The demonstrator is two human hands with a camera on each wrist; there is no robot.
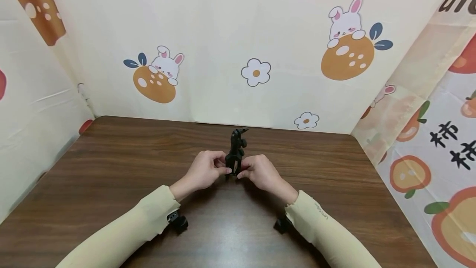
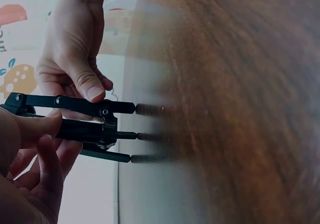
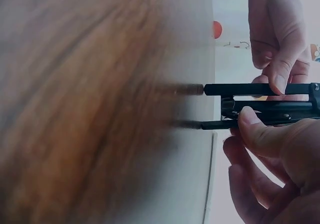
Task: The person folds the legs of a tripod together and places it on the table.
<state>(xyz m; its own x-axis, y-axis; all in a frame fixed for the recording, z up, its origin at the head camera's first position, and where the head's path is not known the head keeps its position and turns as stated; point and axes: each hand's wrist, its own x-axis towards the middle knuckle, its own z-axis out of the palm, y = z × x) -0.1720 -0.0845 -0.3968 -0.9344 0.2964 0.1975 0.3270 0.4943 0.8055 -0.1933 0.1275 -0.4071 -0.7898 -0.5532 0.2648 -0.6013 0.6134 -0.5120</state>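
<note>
A small black tripod (image 1: 236, 146) stands upright near the middle of the table, its legs drawn in close and nearly parallel. Its leg tips meet their own dark reflections on the tabletop in both wrist views. My left hand (image 1: 203, 170) pinches a leg from the left, thumb in front and fingers behind. From the right, my right hand (image 1: 263, 173) grips another leg low down between thumb and curled fingers. In the left wrist view the right thumb presses on a tripod leg (image 2: 80, 103) near its lower joint. Knobs stick out on the right of the tripod's upper part.
The dark wood table (image 1: 122, 177) reaches back to a cream wall cloth (image 1: 219, 20) printed with rabbits and flowers. Printed cloth also hangs along the left and right sides. A small black wrist camera (image 1: 178, 221) sits beneath the left sleeve, another (image 1: 281, 224) beneath the right.
</note>
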